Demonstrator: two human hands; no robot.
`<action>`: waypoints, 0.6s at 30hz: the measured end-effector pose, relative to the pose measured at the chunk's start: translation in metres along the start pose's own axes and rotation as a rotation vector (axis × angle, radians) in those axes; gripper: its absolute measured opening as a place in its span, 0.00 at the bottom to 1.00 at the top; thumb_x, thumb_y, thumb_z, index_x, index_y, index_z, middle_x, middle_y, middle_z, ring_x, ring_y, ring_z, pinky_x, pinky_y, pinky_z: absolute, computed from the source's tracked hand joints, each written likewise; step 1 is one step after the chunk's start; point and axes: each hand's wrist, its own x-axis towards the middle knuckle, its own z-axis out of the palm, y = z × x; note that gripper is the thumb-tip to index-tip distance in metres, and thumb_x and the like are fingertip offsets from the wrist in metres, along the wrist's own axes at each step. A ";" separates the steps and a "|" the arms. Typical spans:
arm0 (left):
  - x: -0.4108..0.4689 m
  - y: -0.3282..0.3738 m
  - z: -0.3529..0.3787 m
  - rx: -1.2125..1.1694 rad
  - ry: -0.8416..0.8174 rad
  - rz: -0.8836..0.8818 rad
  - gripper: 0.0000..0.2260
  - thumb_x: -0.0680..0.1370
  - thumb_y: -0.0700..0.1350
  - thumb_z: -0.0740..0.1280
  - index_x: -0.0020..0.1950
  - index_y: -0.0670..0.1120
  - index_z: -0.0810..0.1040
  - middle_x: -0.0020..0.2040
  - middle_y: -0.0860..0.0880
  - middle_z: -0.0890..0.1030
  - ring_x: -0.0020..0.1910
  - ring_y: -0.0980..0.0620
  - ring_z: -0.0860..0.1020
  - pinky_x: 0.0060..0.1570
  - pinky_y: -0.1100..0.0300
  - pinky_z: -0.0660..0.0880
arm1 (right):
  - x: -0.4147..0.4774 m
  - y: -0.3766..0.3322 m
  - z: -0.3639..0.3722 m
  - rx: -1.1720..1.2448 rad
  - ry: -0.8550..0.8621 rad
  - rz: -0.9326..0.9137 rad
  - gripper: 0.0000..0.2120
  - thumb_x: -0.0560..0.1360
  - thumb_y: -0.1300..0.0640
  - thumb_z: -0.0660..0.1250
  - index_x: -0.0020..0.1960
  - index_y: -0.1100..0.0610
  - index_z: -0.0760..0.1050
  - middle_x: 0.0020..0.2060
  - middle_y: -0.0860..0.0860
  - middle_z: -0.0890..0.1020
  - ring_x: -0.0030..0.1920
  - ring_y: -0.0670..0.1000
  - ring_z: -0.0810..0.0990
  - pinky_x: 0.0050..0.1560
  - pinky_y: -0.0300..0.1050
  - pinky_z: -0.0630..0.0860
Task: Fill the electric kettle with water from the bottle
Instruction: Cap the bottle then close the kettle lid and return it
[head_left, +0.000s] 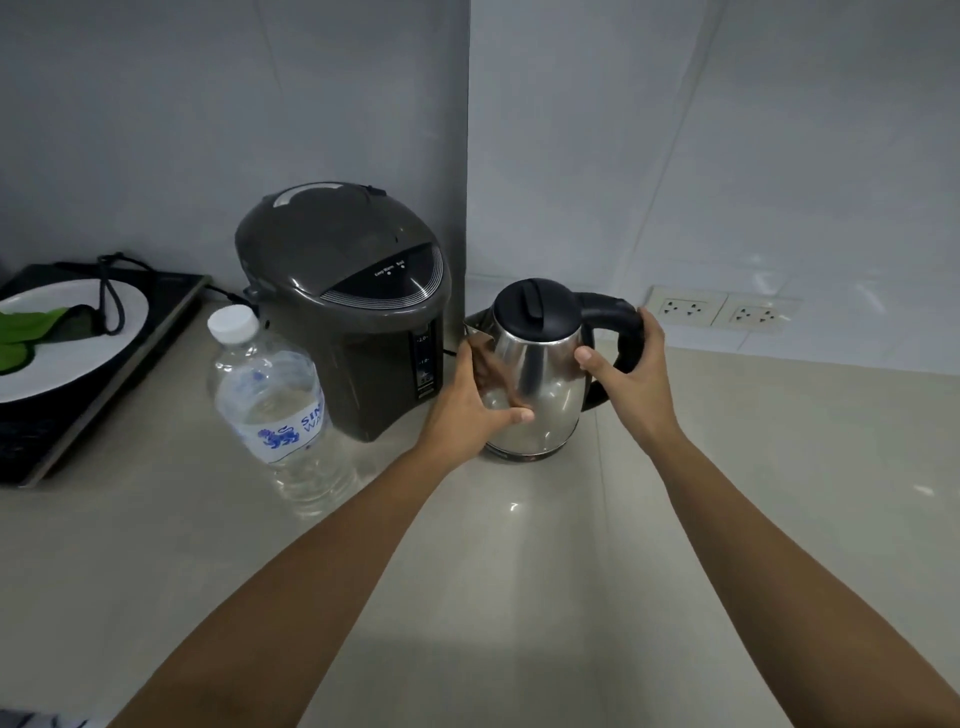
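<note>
A steel electric kettle (540, 384) with a black lid, which is down, and a black handle stands on the counter near the wall corner. My left hand (475, 410) cups its left side below the spout, thumb across the front. My right hand (631, 364) wraps the black handle, thumb pressed on the steel body. A clear plastic water bottle (275, 405) with a white cap and a blue label stands upright to the left, capped and untouched.
A dark grey hot-water dispenser (348, 312) stands between bottle and kettle, close behind my left hand. At far left a black induction hob (62, 415) carries a white plate (57, 374) with green leaves and a cord. Wall sockets (722, 309) sit right of the kettle.
</note>
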 end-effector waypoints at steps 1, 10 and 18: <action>0.007 -0.001 0.001 0.008 0.010 -0.011 0.52 0.62 0.56 0.80 0.77 0.56 0.53 0.66 0.54 0.76 0.66 0.51 0.75 0.65 0.45 0.73 | 0.007 0.003 0.001 -0.002 -0.009 0.001 0.47 0.66 0.43 0.77 0.77 0.51 0.57 0.71 0.44 0.70 0.70 0.42 0.68 0.72 0.49 0.66; 0.050 -0.009 0.010 0.058 0.061 -0.067 0.52 0.62 0.57 0.80 0.78 0.54 0.51 0.67 0.50 0.75 0.66 0.48 0.74 0.63 0.44 0.73 | 0.054 0.021 0.010 -0.026 -0.026 -0.002 0.45 0.68 0.44 0.78 0.77 0.50 0.58 0.70 0.44 0.71 0.70 0.44 0.69 0.68 0.41 0.68; 0.063 -0.012 0.009 0.065 0.059 -0.079 0.52 0.63 0.56 0.80 0.77 0.53 0.51 0.68 0.49 0.74 0.66 0.48 0.75 0.64 0.44 0.73 | 0.065 0.026 0.017 0.005 -0.022 0.010 0.41 0.67 0.41 0.77 0.74 0.47 0.61 0.66 0.40 0.73 0.67 0.39 0.71 0.63 0.35 0.68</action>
